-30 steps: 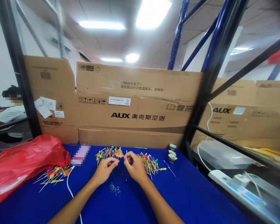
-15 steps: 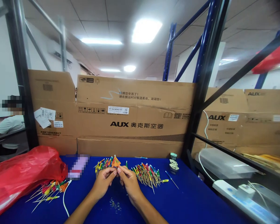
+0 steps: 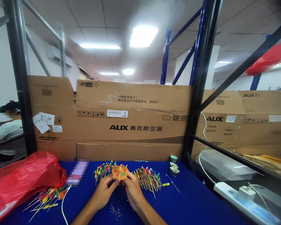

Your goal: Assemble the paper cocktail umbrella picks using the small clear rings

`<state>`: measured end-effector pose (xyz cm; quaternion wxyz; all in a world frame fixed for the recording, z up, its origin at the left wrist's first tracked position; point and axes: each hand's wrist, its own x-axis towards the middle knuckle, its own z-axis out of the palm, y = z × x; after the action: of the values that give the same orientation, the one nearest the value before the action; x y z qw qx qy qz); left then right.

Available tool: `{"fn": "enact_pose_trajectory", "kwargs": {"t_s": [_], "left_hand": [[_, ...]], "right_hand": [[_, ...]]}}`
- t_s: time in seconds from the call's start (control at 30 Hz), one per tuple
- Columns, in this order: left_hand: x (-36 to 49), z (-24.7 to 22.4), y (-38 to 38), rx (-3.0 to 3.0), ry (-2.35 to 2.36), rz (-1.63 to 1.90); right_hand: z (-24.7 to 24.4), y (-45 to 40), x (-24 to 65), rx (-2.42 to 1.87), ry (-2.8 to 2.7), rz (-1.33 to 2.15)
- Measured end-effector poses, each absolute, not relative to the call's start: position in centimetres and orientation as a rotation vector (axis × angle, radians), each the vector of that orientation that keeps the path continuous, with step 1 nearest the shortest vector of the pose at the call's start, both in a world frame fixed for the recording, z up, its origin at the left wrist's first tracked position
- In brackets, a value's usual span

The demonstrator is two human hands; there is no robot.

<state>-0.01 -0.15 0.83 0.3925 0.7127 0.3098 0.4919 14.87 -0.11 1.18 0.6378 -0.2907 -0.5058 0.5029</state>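
An orange paper umbrella (image 3: pixel 120 172) with a floral print is spread open, its top facing the camera. My left hand (image 3: pixel 105 191) pinches its lower left edge with thumb and fingers. On the other side, my right hand (image 3: pixel 133 189) grips the lower right edge, its fingers partly hidden under the paper. Behind my left hand lies a bunch of folded umbrellas (image 3: pixel 103 170), and right of my right hand a larger bundle of folded umbrellas (image 3: pixel 149 179) with sticks toward me. Small clear rings (image 3: pixel 115 212) lie on the blue cloth between my forearms.
A red plastic bag (image 3: pixel 25 181) covers the left side, with more umbrellas (image 3: pixel 46 200) beside it. A white cable (image 3: pixel 63 203) runs to a blurred purple object. Small green containers (image 3: pixel 174 170) stand back right, near a blue tool (image 3: pixel 172 182). A person (image 3: pixel 10 131) sits far left.
The orange umbrella has gone from a half-folded cone to spread wide, and it has tilted to show its top. Both hands have moved slightly apart around it. The camera view has shifted a little.
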Motion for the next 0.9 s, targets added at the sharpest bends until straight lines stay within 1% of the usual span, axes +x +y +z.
{"fn": "enact_pose_trajectory", "kwargs": {"t_s": [0.2, 0.43, 0.67, 0.9], "left_hand": [[-0.3, 1.0, 0.0, 1.833, 0.771, 1.244], [-0.3, 1.1, 0.0, 1.850, 0.752, 1.254], [0.2, 1.2, -0.3, 1.765, 0.737, 1.262], [0.4, 1.9, -1.5, 1.604, 0.750, 1.344]], "right_hand": [[2.0, -0.5, 15.0, -0.671, -1.218, 1.029], [1.9, -0.4, 15.0, -0.681, -1.255, 0.993], [1.2, 0.2, 15.2, -0.677, -1.260, 1.026], [1.1, 0.5, 15.2, -0.663, -1.296, 1.121]]}}
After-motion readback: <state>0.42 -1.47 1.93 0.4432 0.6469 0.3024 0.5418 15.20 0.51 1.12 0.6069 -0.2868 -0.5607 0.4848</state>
